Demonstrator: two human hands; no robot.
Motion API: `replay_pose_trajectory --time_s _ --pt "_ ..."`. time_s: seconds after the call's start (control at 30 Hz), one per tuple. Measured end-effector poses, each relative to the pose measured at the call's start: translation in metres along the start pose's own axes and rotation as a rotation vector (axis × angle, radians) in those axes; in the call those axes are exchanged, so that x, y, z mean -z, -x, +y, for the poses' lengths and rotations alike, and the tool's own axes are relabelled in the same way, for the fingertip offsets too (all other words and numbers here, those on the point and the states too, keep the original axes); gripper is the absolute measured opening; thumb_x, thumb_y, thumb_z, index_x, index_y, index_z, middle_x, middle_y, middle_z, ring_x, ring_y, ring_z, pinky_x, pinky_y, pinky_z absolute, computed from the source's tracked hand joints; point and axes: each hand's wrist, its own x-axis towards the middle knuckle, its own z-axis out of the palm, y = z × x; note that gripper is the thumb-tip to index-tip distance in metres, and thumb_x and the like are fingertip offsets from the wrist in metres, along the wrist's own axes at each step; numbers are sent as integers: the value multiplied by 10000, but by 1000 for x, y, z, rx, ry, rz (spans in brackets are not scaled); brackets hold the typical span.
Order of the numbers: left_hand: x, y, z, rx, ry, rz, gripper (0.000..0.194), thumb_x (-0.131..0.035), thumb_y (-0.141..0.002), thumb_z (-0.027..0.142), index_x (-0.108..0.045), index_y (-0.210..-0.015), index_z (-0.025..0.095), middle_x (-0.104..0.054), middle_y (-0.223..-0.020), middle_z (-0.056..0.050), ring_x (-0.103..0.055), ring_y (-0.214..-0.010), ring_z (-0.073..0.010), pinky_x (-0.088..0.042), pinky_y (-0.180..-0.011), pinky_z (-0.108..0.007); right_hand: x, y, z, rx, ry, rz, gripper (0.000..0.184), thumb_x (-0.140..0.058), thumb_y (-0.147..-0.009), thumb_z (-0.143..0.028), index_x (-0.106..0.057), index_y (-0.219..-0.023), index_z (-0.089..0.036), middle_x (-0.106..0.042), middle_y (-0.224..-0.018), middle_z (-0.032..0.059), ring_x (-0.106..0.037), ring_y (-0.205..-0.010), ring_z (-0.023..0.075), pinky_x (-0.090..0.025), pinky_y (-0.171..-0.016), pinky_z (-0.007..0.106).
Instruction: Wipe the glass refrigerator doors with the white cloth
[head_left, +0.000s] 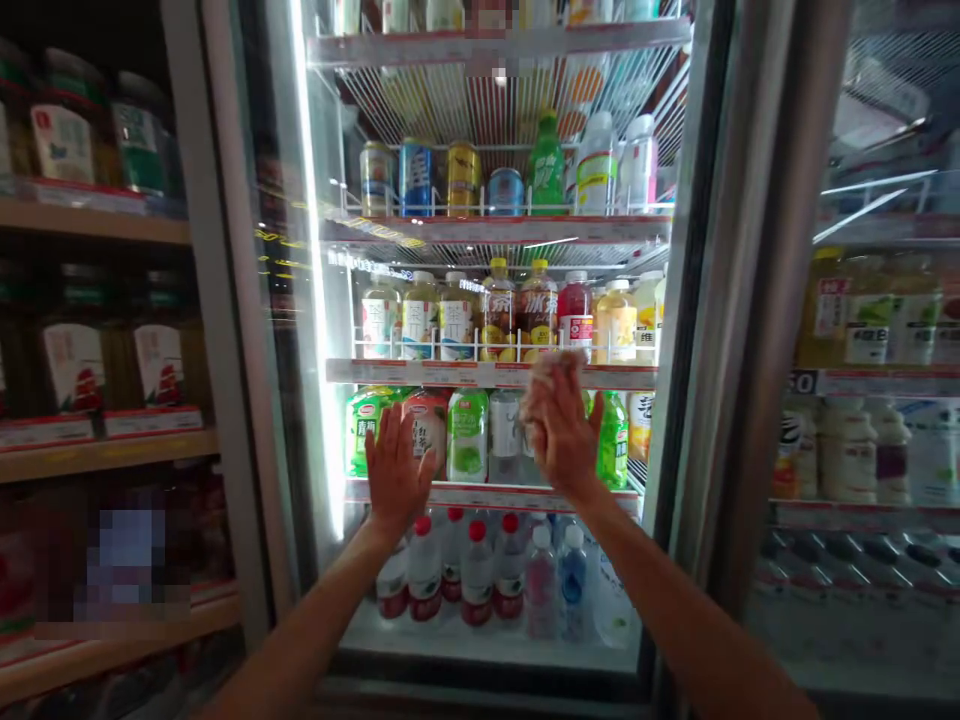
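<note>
My left hand (395,472) is raised with its fingers stretched out, its palm toward the glass door (281,330) of a lit drinks fridge; it seems to rest on the pane. To the right, my right hand (571,445) presses a pale, crumpled cloth (549,385) against the same glass, in front of a shelf edge. That hand and the cloth are smeared by motion. Behind the glass, near my left hand, stand a red-labelled bottle (426,430) and a green-labelled bottle (468,435). A bright green bottle (613,440) shows beside my right hand.
Fridge shelves hold cans (416,178), tea bottles (498,310) and red-capped bottles (477,575). A metal door frame (772,300) stands at right, with more bottles (847,450) behind another pane. On the left, a wooden shelf (142,445) carries large jars (75,365).
</note>
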Motion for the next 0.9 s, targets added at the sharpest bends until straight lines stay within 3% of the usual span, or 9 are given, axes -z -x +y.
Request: replay_pose_trajectory --time_s 0.07,0.1,0.2,0.27,0.47,0.67,0.73,0.83,0.9 --pt "2 -5 -6 -9 -18 5 631 -428 -858 307 -171 -1415 158 -250 -1459 -143 -169 -1370 -244 -136 -1112 -465 2 0 -6 110 -36 -66 505 -384 -844 -247 -357 -1349 -251 -397 -1406 64 -306 -1330 211 -117 -1103 496" --pt "2 -8 -9 -6 -29 7 631 -426 -860 310 -169 -1415 155 -246 -1459 -149 -166 -1371 -246 -139 -1110 -469 4 -2 -2 80 -28 -45 509 -384 -844 -244 -353 -1352 -243 -389 -1411 71 -310 -1328 217 -117 -1099 502" --pt "4 -18 -17 28 -50 17 633 -415 -866 325 -159 -1416 146 -225 -1464 -158 -146 -1375 -249 -143 -1107 -471 6 -15 19 -223 52 146 522 -389 -841 -267 -348 -1357 -198 -312 -1447 121 -291 -1332 276 -149 -1059 559" --pt "4 -23 -19 38 -49 16 635 -406 -869 336 -152 -1417 141 -210 -1468 -158 -133 -1377 -248 -142 -1108 -469 2 -25 19 -312 74 192 522 -391 -838 -281 -361 -1349 -183 -289 -1454 134 -280 -1334 293 -170 -1043 572" --pt "11 -28 -22 34 -51 24 600 -388 -876 346 -192 -1408 153 -254 -1456 -146 -185 -1367 -235 -137 -1111 -458 -6 -26 -24 133 -38 -76 501 -363 -849 -250 -357 -1350 -238 -368 -1425 58 -277 -1343 206 -119 -1107 488" --pt "15 -41 -28 67 -60 3 569 -366 -879 367 -248 -1389 145 -269 -1450 -142 -202 -1361 -236 -166 -1105 -465 -7 -43 -2 -280 43 181 523 -374 -842 -288 -348 -1355 -187 -299 -1450 132 -260 -1345 282 -169 -1048 569" --pt "14 -44 -27 78 -58 -7 567 -365 -879 362 -256 -1384 131 -262 -1451 -148 -191 -1364 -237 -176 -1103 -462 -13 -45 -18 -183 18 126 515 -374 -842 -281 -363 -1347 -183 -308 -1448 121 -249 -1351 263 -154 -1069 547" --pt "16 -45 -29 69 -77 -13 552 -371 -875 350 -283 -1372 126 -281 -1441 -153 -216 -1357 -232 -167 -1105 -459 -20 -39 -49 146 -37 -50 491 -370 -843 -245 -384 -1334 -225 -357 -1431 60 -260 -1350 200 -122 -1109 479" --pt "21 -45 -35 76 -91 -10 543 -368 -875 347 -297 -1364 122 -293 -1436 -156 -233 -1352 -229 -164 -1105 -458 -19 -39 -54 209 -44 -68 489 -371 -840 -229 -388 -1329 -242 -374 -1422 45 -282 -1340 189 -117 -1111 472"
